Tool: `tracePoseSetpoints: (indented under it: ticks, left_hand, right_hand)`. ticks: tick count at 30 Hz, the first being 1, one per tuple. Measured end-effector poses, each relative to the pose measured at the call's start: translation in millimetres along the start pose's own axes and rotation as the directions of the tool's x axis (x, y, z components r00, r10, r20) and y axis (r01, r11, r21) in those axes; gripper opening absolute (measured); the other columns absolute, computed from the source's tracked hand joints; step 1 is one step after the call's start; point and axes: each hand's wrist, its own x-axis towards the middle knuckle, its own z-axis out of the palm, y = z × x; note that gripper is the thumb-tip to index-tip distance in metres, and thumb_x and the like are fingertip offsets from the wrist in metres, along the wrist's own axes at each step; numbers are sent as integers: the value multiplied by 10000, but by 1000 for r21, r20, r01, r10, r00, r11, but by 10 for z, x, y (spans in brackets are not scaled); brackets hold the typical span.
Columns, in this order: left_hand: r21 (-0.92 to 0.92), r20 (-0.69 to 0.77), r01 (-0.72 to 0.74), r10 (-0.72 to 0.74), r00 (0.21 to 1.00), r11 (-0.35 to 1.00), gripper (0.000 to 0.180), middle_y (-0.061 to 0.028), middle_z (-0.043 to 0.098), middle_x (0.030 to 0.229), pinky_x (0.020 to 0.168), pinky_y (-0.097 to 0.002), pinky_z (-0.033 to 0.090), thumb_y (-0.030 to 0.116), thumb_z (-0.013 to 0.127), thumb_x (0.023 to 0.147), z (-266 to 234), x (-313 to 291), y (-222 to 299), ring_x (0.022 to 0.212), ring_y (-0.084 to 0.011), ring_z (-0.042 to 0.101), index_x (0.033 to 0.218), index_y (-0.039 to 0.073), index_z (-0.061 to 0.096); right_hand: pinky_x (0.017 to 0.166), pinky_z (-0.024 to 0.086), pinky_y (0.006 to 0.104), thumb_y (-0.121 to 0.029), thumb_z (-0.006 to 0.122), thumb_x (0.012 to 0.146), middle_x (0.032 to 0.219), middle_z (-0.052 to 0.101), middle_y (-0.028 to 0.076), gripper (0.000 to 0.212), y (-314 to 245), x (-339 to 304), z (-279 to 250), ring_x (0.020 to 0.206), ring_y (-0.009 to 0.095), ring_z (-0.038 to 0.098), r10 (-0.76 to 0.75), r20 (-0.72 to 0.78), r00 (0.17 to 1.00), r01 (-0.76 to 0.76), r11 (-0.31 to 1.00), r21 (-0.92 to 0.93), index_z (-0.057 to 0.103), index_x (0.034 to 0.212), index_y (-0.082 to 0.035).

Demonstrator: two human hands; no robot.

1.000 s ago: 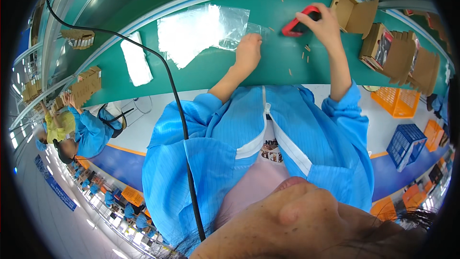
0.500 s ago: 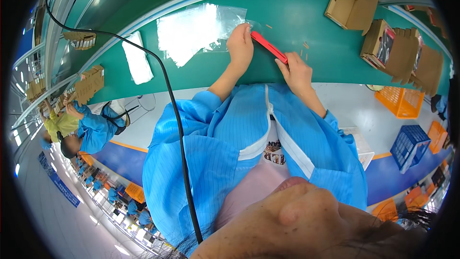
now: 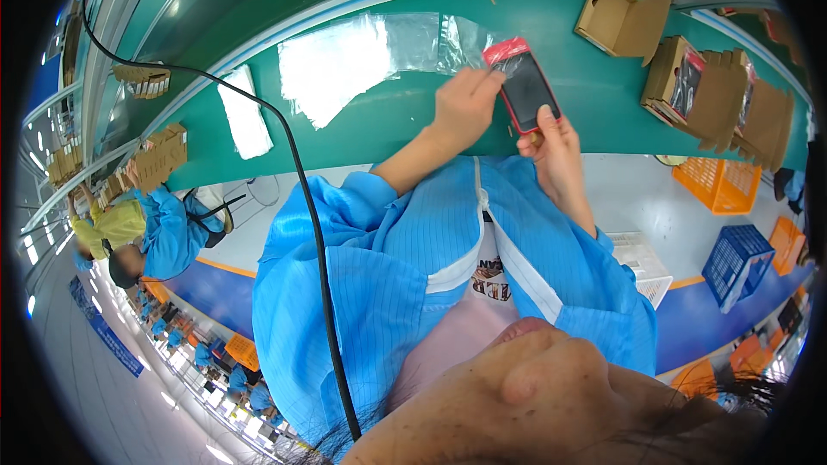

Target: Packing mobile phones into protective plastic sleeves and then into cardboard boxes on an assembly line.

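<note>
A red handheld device with a dark screen (image 3: 531, 93) is tilted above the green table, its screen facing up. My right hand (image 3: 556, 148) grips its lower end, thumb on the front edge. At the device's upper left corner, my left hand (image 3: 467, 105) is closed, fingertips pinching the edge of a clear plastic bag (image 3: 465, 39). The bag's clear film partly covers the red top end of the device. Left of the hands lies a spread of white and clear plastic bags (image 3: 336, 69).
A white stack (image 3: 245, 112) lies at the table's left. On the right are an open cardboard box (image 3: 603, 17) and boxes holding bagged devices (image 3: 680, 86). A black cable (image 3: 297, 164) crosses in front. Orange (image 3: 719, 182) and blue crates (image 3: 736, 267) stand on the floor. A co-worker (image 3: 164, 232) is at left.
The device has turned from edge-on to screen up and moved slightly right. My left hand has come nearer, and the clear film now lies over the device's top end.
</note>
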Motion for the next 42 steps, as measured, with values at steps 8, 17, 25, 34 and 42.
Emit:
tracePoseSetpoints:
  ticks: [8, 17, 25, 34, 42]
  left_hand:
    - [-92, 79, -143, 150, 985, 985, 212, -26, 499, 684, 490, -319, 432, 147, 608, 651, 71, 20, 208, 623, -200, 525, 857, 99, 605]
    - [-354, 137, -417, 488, 862, 837, 172, -42, 525, 732, 496, -305, 441, 79, 639, 669, 13, 160, 610, 612, -207, 507, 838, 57, 612]
    - [-308, 918, 887, -351, 183, -344, 329, -52, 598, 934, 595, -333, 486, 275, 614, 900, 287, 122, -268, 745, -179, 580, 1116, 44, 521]
    - [-828, 443, 553, -499, 745, 92, 275, -29, 611, 1059, 742, -275, 469, 151, 588, 903, 663, 1020, -349, 875, -142, 598, 1163, 86, 523]
    - [-499, 417, 429, -225, 881, 753, 388, -160, 625, 946, 819, -404, 448, 163, 711, 730, 1457, 1420, 83, 960, -330, 554, 1063, 26, 564]
  right_hand:
    - [443, 468, 280, -324, 591, 909, 719, 621, 88, 365, 55, 105, -188, 517, 160, 595, -45, -18, 999, 39, 960, -279, 489, 867, 24]
    - [850, 478, 277, 24, 476, 875, 1346, 431, 173, 605, 212, 223, -270, 1026, 200, 568, -264, 156, 952, 263, 964, 32, 236, 1430, -5]
    - [650, 437, 248, 8, 475, 883, 787, 591, 60, 107, -15, 448, -337, 697, 115, 520, -197, 194, 961, 211, 976, -56, 574, 842, 4]
    - [779, 484, 307, -164, 702, 791, 1211, 509, 165, 735, -323, 614, -1007, 833, 169, 581, -658, -227, 718, 403, 659, -634, 299, 1381, 9]
    - [628, 480, 443, -268, 522, 919, 819, 619, 171, 285, -532, 1372, -936, 717, 369, 593, -877, -147, 458, 123, 226, -966, 628, 889, -5]
